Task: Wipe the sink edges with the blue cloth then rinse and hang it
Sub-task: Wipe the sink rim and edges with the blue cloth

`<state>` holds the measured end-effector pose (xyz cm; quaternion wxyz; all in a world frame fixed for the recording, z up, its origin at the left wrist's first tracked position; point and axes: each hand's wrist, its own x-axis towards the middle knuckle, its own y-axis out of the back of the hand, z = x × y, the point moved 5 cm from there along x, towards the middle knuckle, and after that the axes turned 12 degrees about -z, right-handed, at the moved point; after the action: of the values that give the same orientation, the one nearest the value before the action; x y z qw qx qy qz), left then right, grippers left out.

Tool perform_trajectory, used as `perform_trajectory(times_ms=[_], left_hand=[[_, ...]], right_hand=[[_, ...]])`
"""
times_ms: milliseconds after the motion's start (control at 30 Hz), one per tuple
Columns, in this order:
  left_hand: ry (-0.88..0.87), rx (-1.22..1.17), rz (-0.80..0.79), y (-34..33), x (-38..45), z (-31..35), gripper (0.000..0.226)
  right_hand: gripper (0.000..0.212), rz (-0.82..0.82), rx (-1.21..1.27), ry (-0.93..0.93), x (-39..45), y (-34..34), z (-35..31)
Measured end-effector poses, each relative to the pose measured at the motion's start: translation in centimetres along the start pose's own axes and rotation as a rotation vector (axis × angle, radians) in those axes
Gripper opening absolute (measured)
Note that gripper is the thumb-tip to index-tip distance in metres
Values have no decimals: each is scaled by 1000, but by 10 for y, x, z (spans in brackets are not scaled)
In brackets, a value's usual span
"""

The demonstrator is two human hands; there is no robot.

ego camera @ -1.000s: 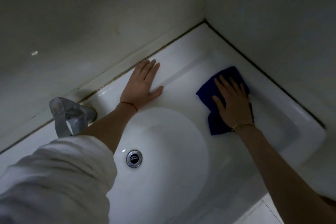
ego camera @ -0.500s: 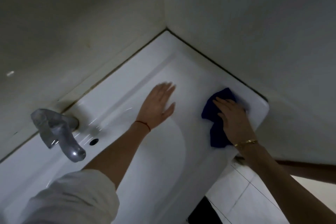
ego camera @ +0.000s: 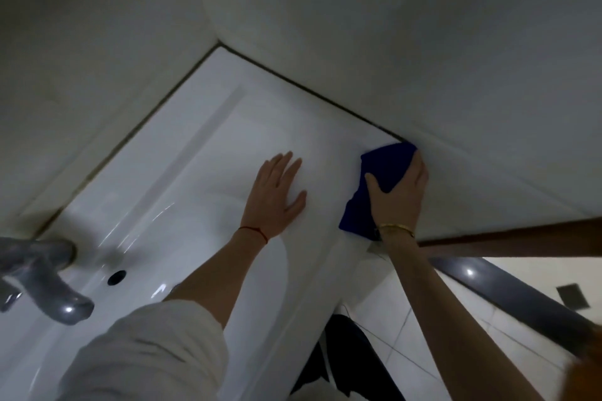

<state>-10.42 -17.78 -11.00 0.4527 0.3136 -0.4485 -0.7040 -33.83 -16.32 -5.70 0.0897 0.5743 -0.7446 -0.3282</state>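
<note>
Since half a sec ago the blue cloth is sliding further out along the right-hand rim and is now getting pushed right up against the side wall, near the front corner of the sink. Left hand is barely shifting, still parked flat on the ledge.

Head cam is the only view, so:

Progress, imo: still mid-wipe. Right edge is getting its pass rn; can't tell from this angle whether the back edge by the tap or the front lip are done. Rinsing and hanging aren't started, as the cloth is on the rim and no water is running that I can see. So roughly first third of the job, prob less.

Fingers: right hand is pressing down on the cloth w/ thumb spread out to the left and the other fingers curling over the cloth's far edge toward the wall, more pinning than gripping. Lower part of the cloth is sticking out beside the wrist. Left hand is lying open, fingers straight and slightly fanned, palm down on bare porcelain, holding nothing, just bracing.
</note>
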Motion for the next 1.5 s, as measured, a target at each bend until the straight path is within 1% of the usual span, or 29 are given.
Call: perform_trajectory(times_ms=[100,200,400,567,667,833,900,1033,1100,1167,1267,1333,1500], left_hand=[[3,-7,-4,0,-1,1,62],[-6,9,-7,-1,-1,3,62],[-2,33,-1,-2,-2,3,61],[-15,64,-16,-2,-1,6,59],[-70,52,-40,-2,0,16,59],[-31,31,-73,-12,2,31,60],[-13,19,-65,-15,1,31,61],[-9,19,-49,-12,3,32,61],[-5,24,-45,-13,4,32,61],[-6,31,-34,-13,3,32,60],[-14,37,-20,-13,2,31,60],[-18,46,-11,-13,3,32,59],[-25,43,1,-15,-1,34,57]], right_hand=[[97,-31,-13,-41,-29,-11,8],[102,-31,-25,-44,-54,-19,12],[101,3,0,-144,12,0,2],[99,-44,149,-197,-29,-13,18],[98,-72,145,-235,-22,-13,22],[99,-84,97,-232,23,5,13],[98,-87,124,-216,14,3,15],[92,-150,160,-229,-27,-14,28],[90,-199,157,-252,-29,-16,31],[88,-230,145,-267,-13,-11,29],[92,-202,139,-272,15,1,21],[93,-167,118,-254,18,4,16],[93,-178,48,-250,-25,-5,17]])
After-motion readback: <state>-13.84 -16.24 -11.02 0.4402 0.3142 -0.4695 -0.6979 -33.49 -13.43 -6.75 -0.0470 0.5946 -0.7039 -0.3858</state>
